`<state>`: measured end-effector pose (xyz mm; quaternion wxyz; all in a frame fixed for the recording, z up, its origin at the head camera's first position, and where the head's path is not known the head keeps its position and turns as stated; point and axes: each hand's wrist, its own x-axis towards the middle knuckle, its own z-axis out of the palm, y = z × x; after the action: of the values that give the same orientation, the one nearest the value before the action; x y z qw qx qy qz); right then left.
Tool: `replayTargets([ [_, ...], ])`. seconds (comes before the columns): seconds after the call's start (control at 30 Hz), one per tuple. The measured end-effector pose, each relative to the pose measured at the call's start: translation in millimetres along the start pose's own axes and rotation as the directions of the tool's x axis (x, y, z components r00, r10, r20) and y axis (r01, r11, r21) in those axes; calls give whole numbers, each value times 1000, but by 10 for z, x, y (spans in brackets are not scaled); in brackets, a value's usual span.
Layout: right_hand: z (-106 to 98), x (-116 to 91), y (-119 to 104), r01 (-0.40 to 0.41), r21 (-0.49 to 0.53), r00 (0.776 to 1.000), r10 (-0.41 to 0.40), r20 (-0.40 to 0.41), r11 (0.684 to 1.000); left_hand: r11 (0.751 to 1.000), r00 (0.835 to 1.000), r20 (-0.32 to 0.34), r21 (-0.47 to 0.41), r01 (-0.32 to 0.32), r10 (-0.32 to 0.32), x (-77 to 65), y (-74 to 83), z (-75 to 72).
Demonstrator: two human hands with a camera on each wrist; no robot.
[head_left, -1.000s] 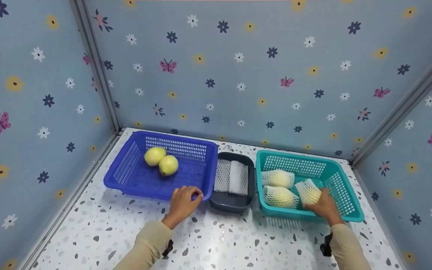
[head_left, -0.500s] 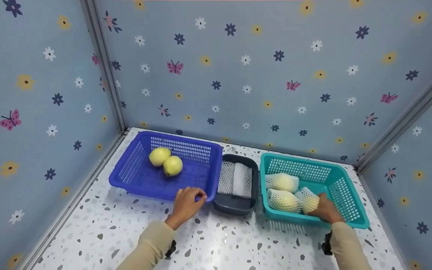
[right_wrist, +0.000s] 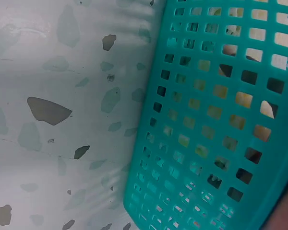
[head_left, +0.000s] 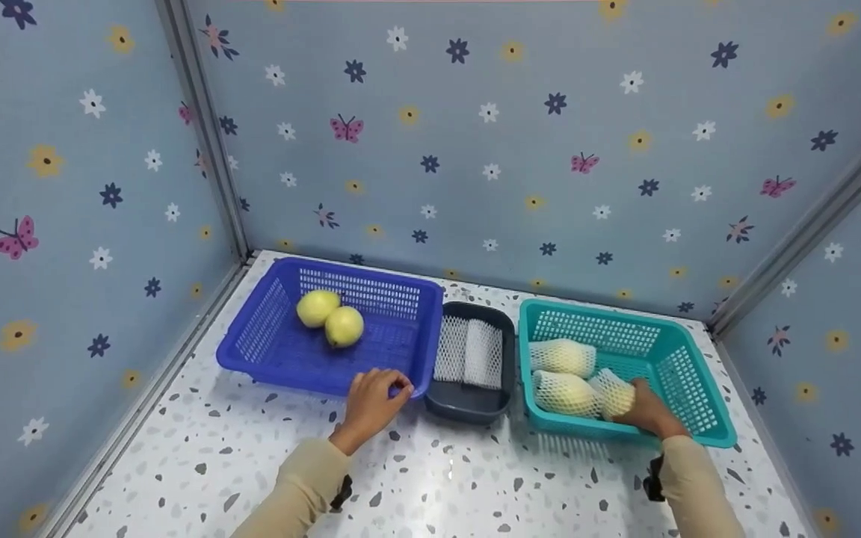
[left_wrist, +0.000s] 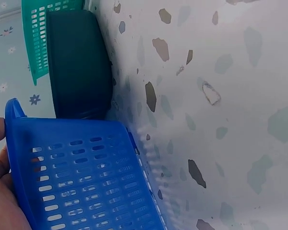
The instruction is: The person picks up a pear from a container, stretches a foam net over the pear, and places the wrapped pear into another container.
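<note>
In the teal basket [head_left: 688,403], my right hand [head_left: 651,409] grips a pale yellow fruit in a white foam net sleeve [head_left: 612,394], with its fingers around the near end. That fruit lies against another sleeved fruit [head_left: 566,392], with a further sleeved fruit [head_left: 563,357] behind. My left hand [head_left: 374,407] hangs loosely curled at the blue basket's [head_left: 386,336] front right rim; I see no object in it. Two bare yellow-green fruits [head_left: 318,308] sit touching in the blue basket. The right wrist view mostly shows the teal basket's wall [right_wrist: 206,120], hiding the grip.
Between the baskets stands a dark grey tray [head_left: 468,407] holding white foam net sleeves [head_left: 484,355]. All stand on a speckled white tabletop [head_left: 430,486]. A flowered wall panel [head_left: 475,149] rises behind, with side panels at left and right.
My right hand has moved the sleeved fruit down and left, against the front sleeved one. My left hand stays by the blue basket's rim. The head view has shifted slightly.
</note>
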<state>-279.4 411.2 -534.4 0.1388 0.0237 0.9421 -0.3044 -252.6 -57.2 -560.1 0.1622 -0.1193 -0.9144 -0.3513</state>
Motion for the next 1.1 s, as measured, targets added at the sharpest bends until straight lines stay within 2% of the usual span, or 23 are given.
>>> replayTargets([
  [0.2,-17,-17,-28,28,-48,1000,-29,-7,998,1000,999,29,-12,16,-16,4,0,4],
  [0.37,24,-56,-74,133,-68,986,-139,-88,989,999,999,34,-13,30,-29,13,8,-14],
  [0.43,60,-83,-99,184,-87,969,-196,-153,979,999,999,38,-7,33,-33,17,8,-16],
  [0.53,129,-150,-152,257,-106,928,-276,-250,960,999,999,44,-8,31,-30,17,8,-10],
  [0.67,235,-252,-268,382,-109,855,-395,-335,918,1000,999,36,-8,21,-20,7,5,-6],
  [0.8,354,-367,-402,460,-132,790,-472,-392,878,1000,1000,15,-3,5,-5,-9,0,1],
  [0.9,450,-437,-499,478,-156,770,-498,-398,864,1000,1000,7,-6,5,-5,-2,6,-1],
  [1.1,693,-501,-643,460,-264,777,-529,-341,847,1000,999,31,-16,22,-22,3,17,-17],
])
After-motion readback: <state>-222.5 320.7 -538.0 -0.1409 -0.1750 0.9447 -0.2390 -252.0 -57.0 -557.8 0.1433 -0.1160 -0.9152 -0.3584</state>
